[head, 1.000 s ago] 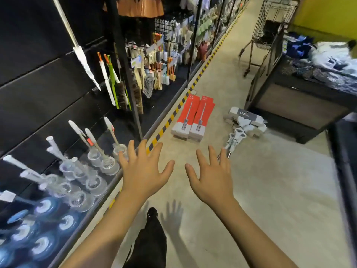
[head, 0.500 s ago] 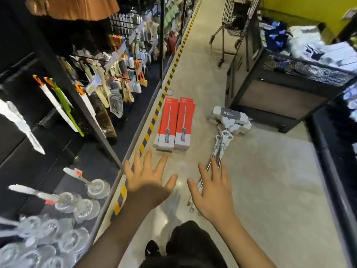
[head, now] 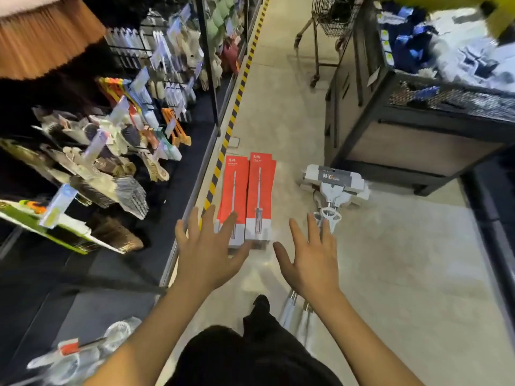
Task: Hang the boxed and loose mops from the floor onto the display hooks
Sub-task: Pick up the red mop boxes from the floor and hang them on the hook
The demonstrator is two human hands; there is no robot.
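Two long red-and-white mop boxes (head: 246, 190) lie side by side on the floor by the shelf's striped edge. To their right lie loose mops (head: 333, 188) with white heads and grey labels, handles running toward me under my right arm. My left hand (head: 207, 253) hovers open, fingers spread, over the near end of the left box. Beside the loose mop handles, my right hand (head: 310, 260) is also open and holds nothing.
The display shelf (head: 125, 140) on the left carries hanging brushes and brooms on hooks. A dark metal cart (head: 418, 129) piled with goods stands at the right, a shopping trolley (head: 326, 29) behind it. My dark-trousered leg and shoe (head: 260, 305) are below my hands.
I have walked forward along the aisle; the boxes and loose mops are now much nearer, right under my hands. Both hands stayed open and spread.
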